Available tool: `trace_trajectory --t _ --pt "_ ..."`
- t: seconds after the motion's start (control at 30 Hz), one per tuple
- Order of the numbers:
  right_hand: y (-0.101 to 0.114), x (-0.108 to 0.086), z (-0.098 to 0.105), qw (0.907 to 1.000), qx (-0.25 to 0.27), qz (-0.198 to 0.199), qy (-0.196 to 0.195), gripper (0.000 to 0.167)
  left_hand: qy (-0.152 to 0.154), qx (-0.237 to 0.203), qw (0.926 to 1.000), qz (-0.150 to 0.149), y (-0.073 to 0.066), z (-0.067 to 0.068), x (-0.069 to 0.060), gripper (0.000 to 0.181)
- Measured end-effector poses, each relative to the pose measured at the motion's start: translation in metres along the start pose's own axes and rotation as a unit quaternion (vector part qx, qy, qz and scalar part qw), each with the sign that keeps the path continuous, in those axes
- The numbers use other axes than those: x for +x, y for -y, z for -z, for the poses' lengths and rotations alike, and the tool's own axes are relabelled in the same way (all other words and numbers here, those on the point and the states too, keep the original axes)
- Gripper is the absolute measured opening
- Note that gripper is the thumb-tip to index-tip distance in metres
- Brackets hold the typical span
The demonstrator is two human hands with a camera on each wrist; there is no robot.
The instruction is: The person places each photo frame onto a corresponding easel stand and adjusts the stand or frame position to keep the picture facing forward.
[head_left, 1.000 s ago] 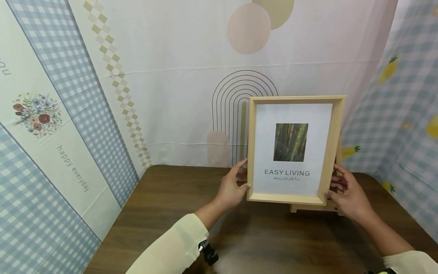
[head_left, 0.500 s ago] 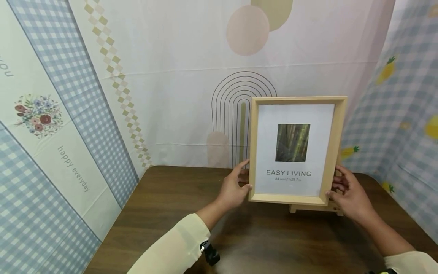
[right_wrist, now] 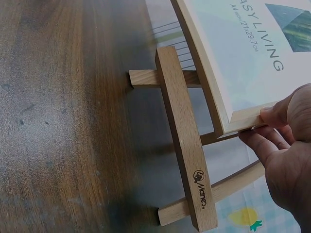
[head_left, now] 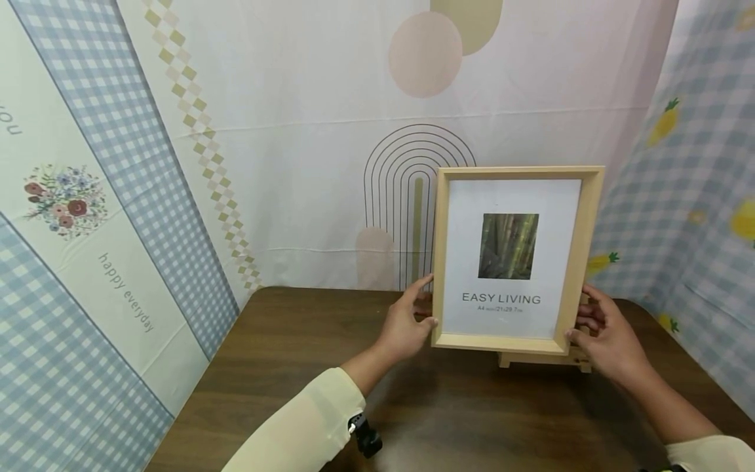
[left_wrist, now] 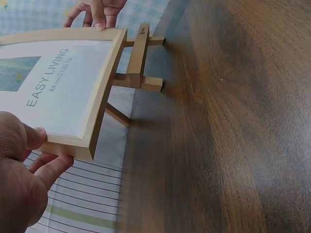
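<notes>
A light wooden picture frame [head_left: 501,344] with a small bamboo photo stands upright between both hands in the head view. My left hand [head_left: 407,324] pinches its lower left side, thumb on the front edge and fingers around the side. At the lower right side, my right hand [head_left: 610,341] grips it the same way. Behind and below the frame is a small wooden easel [head_left: 533,358], mostly hidden in the head view. In the right wrist view the easel's crossbar [right_wrist: 184,141] lies beside the frame's lower edge; whether they touch I cannot tell.
The easel's feet stand on a dark brown wooden table [head_left: 307,341]. Behind the table hangs a pale cloth [head_left: 307,183] with arches and circles. Blue checked cloths [head_left: 637,216] hang at both sides, the right one printed with yellow pineapples.
The picture frame has shifted slightly to the right in the head view, both hands moving with it and keeping their hold. The easel's visible lower bar stays in nearly the same place.
</notes>
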State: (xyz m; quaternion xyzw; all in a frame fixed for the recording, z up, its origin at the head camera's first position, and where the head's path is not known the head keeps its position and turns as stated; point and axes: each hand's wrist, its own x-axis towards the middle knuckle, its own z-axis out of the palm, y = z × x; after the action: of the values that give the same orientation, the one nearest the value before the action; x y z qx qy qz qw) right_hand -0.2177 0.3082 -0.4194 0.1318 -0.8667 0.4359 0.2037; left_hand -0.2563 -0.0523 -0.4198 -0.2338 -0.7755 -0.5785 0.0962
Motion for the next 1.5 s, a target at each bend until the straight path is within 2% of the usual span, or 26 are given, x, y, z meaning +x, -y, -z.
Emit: trace_trajectory --t 0.17,0.5,0.87,1.5 --pt "-0.004 0.004 0.002 1.0 -0.005 -0.002 0.002 0.09 -0.006 0.0 0.9999 -0.01 0.002 -0.003 0.002 0.085" --pt "-0.01 0.012 0.007 0.9996 -0.023 -0.006 0.012 0.089 -0.003 0.0 1.0 0.005 0.002 -0.007 0.008 0.086" --pt "-0.005 0.005 0.011 0.9997 -0.026 0.0 0.001 0.089 0.001 -0.008 1.0 -0.006 -0.004 -0.007 0.007 0.084" --pt "-0.003 -0.006 0.014 0.9994 -0.031 -0.005 -0.012 0.088 0.01 -0.01 0.9999 0.007 -0.007 -0.011 0.003 0.086"
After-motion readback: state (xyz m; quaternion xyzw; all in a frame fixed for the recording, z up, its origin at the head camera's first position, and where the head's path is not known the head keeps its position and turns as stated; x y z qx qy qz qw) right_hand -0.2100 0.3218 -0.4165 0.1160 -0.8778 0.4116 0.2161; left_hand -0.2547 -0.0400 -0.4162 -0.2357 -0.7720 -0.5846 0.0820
